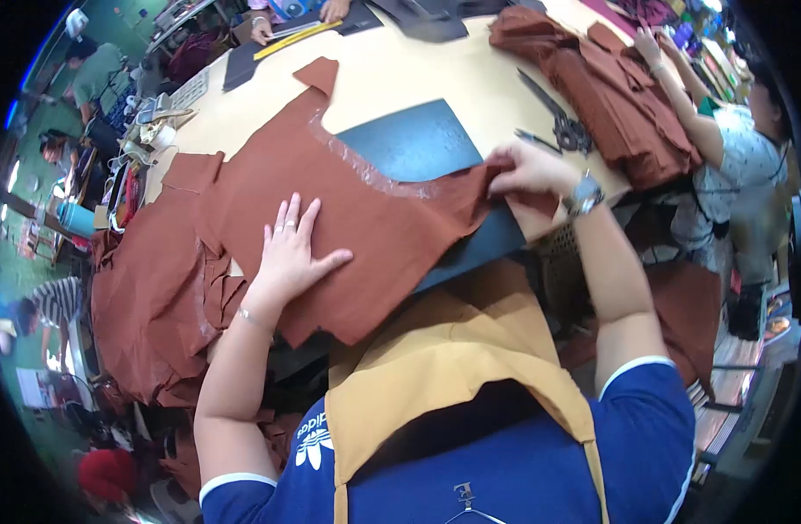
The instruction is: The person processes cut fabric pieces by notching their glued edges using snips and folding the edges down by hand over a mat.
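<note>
A rust-brown fabric piece [357, 227] with a whitish strip along its curved edge lies partly over a dark blue board [418, 140]. My left hand [291, 249] rests flat on the fabric with its fingers spread. At the fabric's right end, my right hand [531, 170] pinches a corner and lifts it a little above the board. More rust-brown fabric [151, 279] lies crumpled to the left of my left hand. Dark scissors [566, 127] lie just beyond my right hand.
A fabric pile [601, 96] covers the right side of the pale table [374, 65]. A yellow ruler [296, 39] lies near a person's hands at the far edge. Another person [724, 148] reaches in from the right. Several people are at the left.
</note>
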A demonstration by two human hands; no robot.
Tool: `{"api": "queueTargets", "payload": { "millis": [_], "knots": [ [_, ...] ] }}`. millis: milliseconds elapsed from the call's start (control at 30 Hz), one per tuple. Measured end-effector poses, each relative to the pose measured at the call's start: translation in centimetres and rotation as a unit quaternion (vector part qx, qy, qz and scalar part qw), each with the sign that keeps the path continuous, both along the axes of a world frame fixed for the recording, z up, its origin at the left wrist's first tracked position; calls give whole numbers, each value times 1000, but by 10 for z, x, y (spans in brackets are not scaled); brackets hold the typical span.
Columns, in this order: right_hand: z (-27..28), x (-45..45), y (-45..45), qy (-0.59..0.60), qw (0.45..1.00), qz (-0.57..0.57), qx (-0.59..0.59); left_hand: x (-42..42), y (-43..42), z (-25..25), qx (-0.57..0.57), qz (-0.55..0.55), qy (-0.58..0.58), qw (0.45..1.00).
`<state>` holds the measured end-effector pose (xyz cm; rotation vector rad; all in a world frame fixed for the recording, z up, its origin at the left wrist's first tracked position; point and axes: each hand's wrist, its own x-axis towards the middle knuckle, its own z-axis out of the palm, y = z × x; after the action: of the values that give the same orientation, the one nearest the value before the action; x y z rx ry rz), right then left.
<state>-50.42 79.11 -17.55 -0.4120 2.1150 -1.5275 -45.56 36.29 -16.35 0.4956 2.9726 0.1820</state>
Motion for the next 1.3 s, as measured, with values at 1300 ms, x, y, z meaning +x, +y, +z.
{"api": "queueTargets", "payload": {
  "millis": [1300],
  "knots": [
    [-24,14,-80,538,803,-6,259,-90,89,-8,159,-298,61,939]
  ]
}}
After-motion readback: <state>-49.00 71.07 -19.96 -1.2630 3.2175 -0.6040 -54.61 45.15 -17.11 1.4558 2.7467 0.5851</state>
